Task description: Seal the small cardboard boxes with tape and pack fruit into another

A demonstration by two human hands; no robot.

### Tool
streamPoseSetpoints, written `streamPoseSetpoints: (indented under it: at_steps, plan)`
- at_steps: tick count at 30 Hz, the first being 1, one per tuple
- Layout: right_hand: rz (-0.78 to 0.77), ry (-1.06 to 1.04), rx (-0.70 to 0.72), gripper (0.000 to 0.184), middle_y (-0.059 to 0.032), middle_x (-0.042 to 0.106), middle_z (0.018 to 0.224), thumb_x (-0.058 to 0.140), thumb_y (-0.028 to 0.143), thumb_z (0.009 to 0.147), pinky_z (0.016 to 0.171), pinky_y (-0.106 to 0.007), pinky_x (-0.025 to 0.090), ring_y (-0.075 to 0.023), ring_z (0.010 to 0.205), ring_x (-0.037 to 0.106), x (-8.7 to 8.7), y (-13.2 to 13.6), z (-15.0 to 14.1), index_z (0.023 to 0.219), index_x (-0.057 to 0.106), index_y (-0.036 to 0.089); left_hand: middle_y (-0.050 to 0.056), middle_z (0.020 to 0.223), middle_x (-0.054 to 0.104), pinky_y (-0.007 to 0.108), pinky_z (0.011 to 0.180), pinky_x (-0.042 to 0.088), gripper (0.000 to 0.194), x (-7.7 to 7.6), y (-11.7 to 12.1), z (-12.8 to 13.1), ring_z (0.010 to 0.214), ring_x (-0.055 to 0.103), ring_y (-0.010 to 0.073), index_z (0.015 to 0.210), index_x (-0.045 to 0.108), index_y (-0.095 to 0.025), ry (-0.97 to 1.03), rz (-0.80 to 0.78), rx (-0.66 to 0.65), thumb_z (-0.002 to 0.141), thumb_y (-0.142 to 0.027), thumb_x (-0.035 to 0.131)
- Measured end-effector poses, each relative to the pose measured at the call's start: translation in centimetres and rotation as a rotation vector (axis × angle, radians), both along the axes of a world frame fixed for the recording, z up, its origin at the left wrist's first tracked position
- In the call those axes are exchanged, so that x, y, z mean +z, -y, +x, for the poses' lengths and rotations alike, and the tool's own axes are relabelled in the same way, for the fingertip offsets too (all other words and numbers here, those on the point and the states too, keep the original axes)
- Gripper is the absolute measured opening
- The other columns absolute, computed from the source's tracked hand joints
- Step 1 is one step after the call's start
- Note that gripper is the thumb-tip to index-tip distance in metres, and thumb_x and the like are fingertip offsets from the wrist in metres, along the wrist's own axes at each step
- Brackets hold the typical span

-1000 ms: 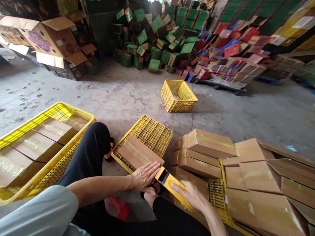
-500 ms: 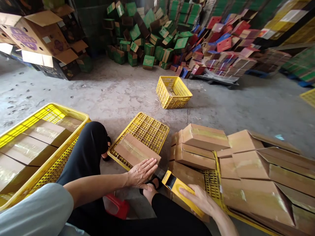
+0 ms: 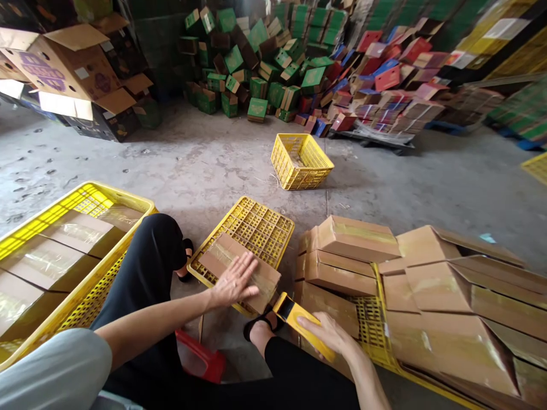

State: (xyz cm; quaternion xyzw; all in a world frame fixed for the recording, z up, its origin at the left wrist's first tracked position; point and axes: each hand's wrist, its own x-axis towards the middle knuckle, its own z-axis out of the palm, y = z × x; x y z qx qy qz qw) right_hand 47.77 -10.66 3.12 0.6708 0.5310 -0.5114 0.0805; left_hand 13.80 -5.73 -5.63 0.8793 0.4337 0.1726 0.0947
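A flat brown cardboard box (image 3: 265, 279) with clear tape along its top lies on an upturned yellow plastic crate (image 3: 262, 225) between my feet. My left hand (image 3: 235, 279) rests on the box's top, fingers stretched out, holding nothing. Wrapped round a yellow tape dispenser (image 3: 299, 322), my right hand (image 3: 327, 333) is just beyond the box's near right corner. The dispenser's dark front end points toward that corner. Whether a strip of tape joins the two cannot be made out.
At left stands a large yellow crate (image 3: 81, 279) holding taped boxes. Stacked cardboard boxes (image 3: 444, 319) fill the right side. A smaller yellow crate (image 3: 301, 162) sits ahead on the floor. Piles of green boxes (image 3: 256, 85) and red boxes (image 3: 388, 77) lie farther back. Something red (image 3: 203, 356) is below me.
My left hand has slid back from the box's right end toward its middle. The tape dispenser moved right, away from the box, then came back closer. The view has shifted slightly.
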Motion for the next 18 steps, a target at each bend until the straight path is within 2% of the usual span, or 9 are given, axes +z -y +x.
streamPoseSetpoints:
  at_steps: [2, 4, 5, 7, 9, 12, 15, 18]
  plan:
    - [-0.031, -0.011, -0.009, 0.038, -0.0098, 0.068, 0.068, 0.053, 0.056, 0.098, 0.054, -0.031, 0.059, -0.0237, 0.06, 0.072, 0.3, -0.4, -0.6, 0.082, 0.057, 0.021, 0.023, 0.172, 0.018, 0.058, 0.129, 0.017, 0.079, 0.3, -2.1, -2.6, 0.161, 0.011, 0.0362, 0.165, 0.026, -0.01, 0.016, -0.006, 0.195, 0.108, -0.064, 0.027]
    - [-0.041, -0.045, -0.013, 0.041, -0.0077, 0.066, 0.062, 0.054, 0.059, 0.097, 0.054, -0.032, 0.061, -0.0233, 0.057, 0.072, 0.9, -0.9, -1.3, 0.079, 0.056, 0.022, 0.026, 0.172, 0.015, 0.058, 0.128, 0.016, 0.08, 0.6, -4.3, -5.3, 0.161, 0.01, 0.0383, 0.163, 0.028, -0.005, 0.063, -0.088, 0.405, 0.108, -0.062, 0.025]
    - [-0.035, -0.065, -0.011, 0.043, -0.0072, 0.065, 0.059, 0.055, 0.06, 0.096, 0.055, -0.034, 0.062, -0.0234, 0.055, 0.071, 1.2, -1.3, -1.7, 0.077, 0.056, 0.022, 0.027, 0.171, 0.015, 0.056, 0.128, 0.018, 0.081, 0.8, -5.2, -6.5, 0.161, 0.012, 0.0392, 0.163, 0.027, -0.003, 0.095, -0.171, 0.507, 0.108, -0.062, 0.026]
    - [-0.021, -0.082, -0.009, 0.045, -0.0072, 0.064, 0.056, 0.057, 0.062, 0.094, 0.056, -0.038, 0.063, -0.0245, 0.052, 0.07, 1.8, -1.9, -2.3, 0.073, 0.055, 0.023, 0.027, 0.169, 0.026, 0.05, 0.126, 0.026, 0.081, 1.1, -6.7, -8.1, 0.159, 0.023, 0.0386, 0.163, 0.027, -0.002, 0.184, -0.418, 0.635, 0.107, -0.061, 0.029]
    - [-0.034, -0.075, -0.01, 0.044, -0.0082, 0.064, 0.055, 0.06, 0.062, 0.093, 0.055, -0.04, 0.064, -0.0258, 0.052, 0.071, 2.0, -2.5, -2.8, 0.073, 0.055, 0.023, 0.024, 0.16, 0.045, 0.045, 0.12, 0.036, 0.077, 1.2, -7.4, -8.8, 0.151, 0.041, 0.038, 0.16, 0.037, -0.006, 0.269, -0.637, 0.688, 0.106, -0.06, 0.028]
    - [-0.016, -0.063, -0.018, 0.042, -0.0076, 0.065, 0.057, 0.062, 0.062, 0.091, 0.053, -0.036, 0.063, -0.0252, 0.053, 0.072, 1.9, -2.8, -3.3, 0.075, 0.055, 0.024, 0.02, 0.137, 0.069, 0.042, 0.108, 0.047, 0.077, 1.0, -7.8, -8.8, 0.134, 0.06, 0.0391, 0.14, 0.063, -0.01, 0.328, -0.768, 0.711, 0.105, -0.065, 0.022]
    - [0.002, -0.062, -0.032, 0.04, -0.003, 0.064, 0.056, 0.065, 0.06, 0.089, 0.049, -0.03, 0.059, -0.0225, 0.052, 0.071, 2.1, -2.3, -3.9, 0.074, 0.053, 0.025, 0.02, 0.119, 0.076, 0.041, 0.1, 0.051, 0.083, 0.9, -8.1, -8.7, 0.124, 0.066, 0.0407, 0.12, 0.073, -0.009, 0.348, -0.806, 0.737, 0.103, -0.07, 0.02]
    - [-0.023, -0.053, -0.078, 0.04, 0.0013, 0.063, 0.055, 0.067, 0.06, 0.086, 0.046, -0.026, 0.055, -0.0211, 0.054, 0.071, 3.1, -1.6, -4.8, 0.077, 0.052, 0.024, 0.021, 0.115, 0.077, 0.041, 0.097, 0.052, 0.083, 1.1, -8.7, -9.5, 0.119, 0.069, 0.0414, 0.112, 0.076, -0.009, 0.368, -0.842, 0.754, 0.101, -0.073, 0.023]
